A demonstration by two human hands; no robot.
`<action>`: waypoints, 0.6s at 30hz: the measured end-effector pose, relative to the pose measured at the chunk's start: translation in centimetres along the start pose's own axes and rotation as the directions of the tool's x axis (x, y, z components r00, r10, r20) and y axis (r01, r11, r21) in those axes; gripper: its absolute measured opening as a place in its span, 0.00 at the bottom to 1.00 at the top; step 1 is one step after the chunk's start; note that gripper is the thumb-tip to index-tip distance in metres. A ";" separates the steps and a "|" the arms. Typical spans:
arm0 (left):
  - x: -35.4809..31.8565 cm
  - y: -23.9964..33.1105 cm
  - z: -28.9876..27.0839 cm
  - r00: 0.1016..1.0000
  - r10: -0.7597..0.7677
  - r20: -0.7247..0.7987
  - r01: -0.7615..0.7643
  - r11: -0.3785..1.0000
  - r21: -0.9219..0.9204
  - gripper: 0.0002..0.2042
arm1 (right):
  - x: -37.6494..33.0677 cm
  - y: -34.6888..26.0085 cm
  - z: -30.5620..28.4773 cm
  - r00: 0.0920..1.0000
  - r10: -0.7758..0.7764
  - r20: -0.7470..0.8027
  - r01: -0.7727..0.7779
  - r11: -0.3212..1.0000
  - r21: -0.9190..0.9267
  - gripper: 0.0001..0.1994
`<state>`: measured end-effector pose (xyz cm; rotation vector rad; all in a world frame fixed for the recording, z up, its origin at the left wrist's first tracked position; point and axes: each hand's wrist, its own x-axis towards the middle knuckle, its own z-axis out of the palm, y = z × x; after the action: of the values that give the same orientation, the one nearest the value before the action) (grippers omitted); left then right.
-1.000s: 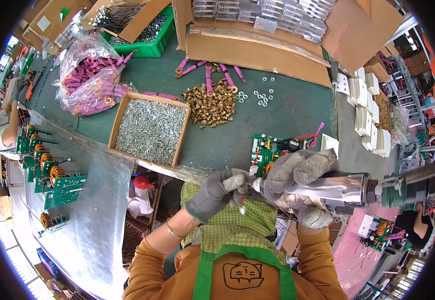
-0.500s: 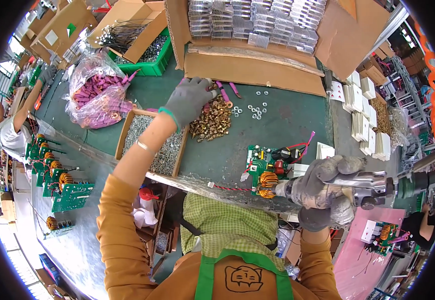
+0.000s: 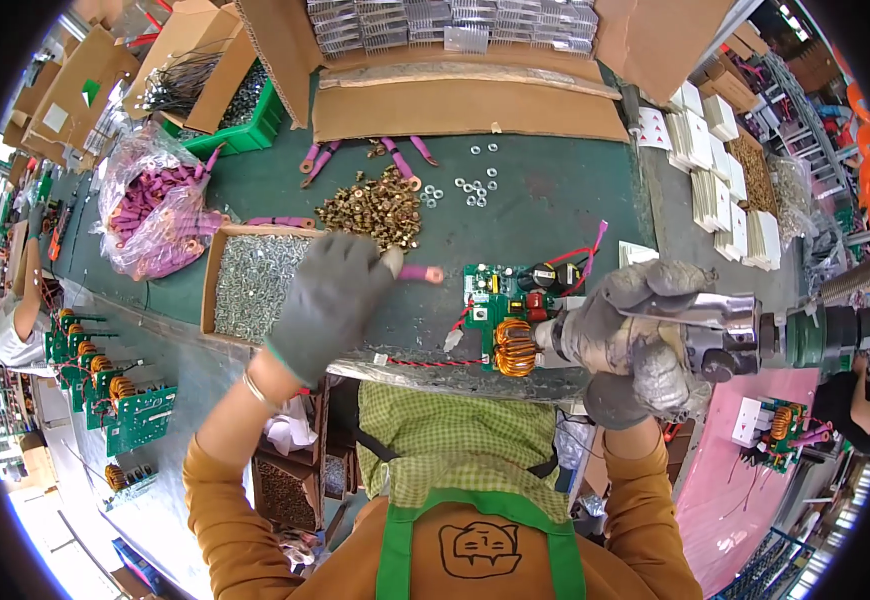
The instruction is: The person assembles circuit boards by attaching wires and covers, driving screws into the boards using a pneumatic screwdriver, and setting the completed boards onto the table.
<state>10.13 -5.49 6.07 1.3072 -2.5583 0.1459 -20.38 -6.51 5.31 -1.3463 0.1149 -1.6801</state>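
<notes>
Purple-sleeved lead with a copper ring end is pinched between thumb and fingers of the gloved left hand, over the counter, between the box of screws and the green circuit board. A silver power tool is gripped by the right hand, its nose pointed at the board's copper-wound coil. Beyond the left hand, brass-coloured fasteners are heaped.

PCB is grn w/ orng coil, lead prpl, apron yel-grn chkd.
</notes>
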 end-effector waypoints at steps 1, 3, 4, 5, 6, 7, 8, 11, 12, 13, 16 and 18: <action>-1.0 1.3 0.5 0.997 -0.044 0.060 0.043 0.999 0.021 0.20 | -0.7 0.2 0.0 1.000 0.004 -0.006 -0.004 1.000 -0.003 0.25; -2.4 3.3 2.0 0.995 -0.075 0.062 0.079 0.995 -0.054 0.20 | -2.6 0.3 0.5 0.873 0.301 -0.383 -0.268 0.953 0.137 0.24; -2.7 4.1 2.6 0.991 -0.114 0.063 0.121 0.985 -0.120 0.20 | -3.4 0.7 0.7 0.726 0.439 -0.530 -0.363 0.899 0.246 0.23; -2.6 4.7 2.9 0.991 -0.111 0.068 0.119 0.985 -0.122 0.20 | -4.0 1.3 0.8 0.722 0.439 -0.534 -0.363 0.898 0.247 0.23; -2.4 5.3 3.2 0.989 -0.130 0.075 0.141 0.975 -0.169 0.19 | -4.6 1.9 1.0 0.716 0.467 -0.518 -0.409 0.883 0.232 0.24; -2.1 5.9 3.5 0.985 -0.149 0.082 0.163 0.963 -0.215 0.19 | -5.0 2.6 1.1 0.709 0.495 -0.503 -0.452 0.866 0.215 0.24; -2.0 6.4 3.9 0.984 -0.159 0.078 0.171 0.965 -0.197 0.18 | -5.5 3.2 1.3 0.700 0.522 -0.487 -0.495 0.846 0.197 0.25; -1.9 6.7 4.8 0.984 -0.170 0.055 0.178 0.967 -0.182 0.18 | -6.4 4.6 1.0 0.679 0.574 -0.457 -0.575 0.803 0.155 0.27; -1.8 6.7 4.6 0.984 -0.168 0.055 0.175 0.967 -0.186 0.18 | -6.7 5.1 0.8 0.551 0.733 -0.399 -0.592 0.680 0.433 0.20; -1.4 6.7 4.1 0.978 -0.198 0.069 0.209 0.949 -0.236 0.15 | -6.9 5.3 0.6 0.425 0.859 -0.285 -0.551 0.496 0.672 0.15; -1.0 6.5 4.9 0.950 -0.307 0.059 0.295 0.821 -0.488 0.13 | -7.1 5.7 0.3 0.469 0.839 -0.274 -0.537 0.518 0.666 0.15; -0.4 6.5 6.1 0.920 -0.389 0.053 0.323 0.672 -0.667 0.14 | -7.2 5.7 0.1 0.511 0.820 -0.255 -0.524 0.533 0.664 0.15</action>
<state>3.96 -2.59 0.28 1.3951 -1.9048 -0.7104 -17.24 -4.56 -3.12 -0.2552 0.4625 -1.1680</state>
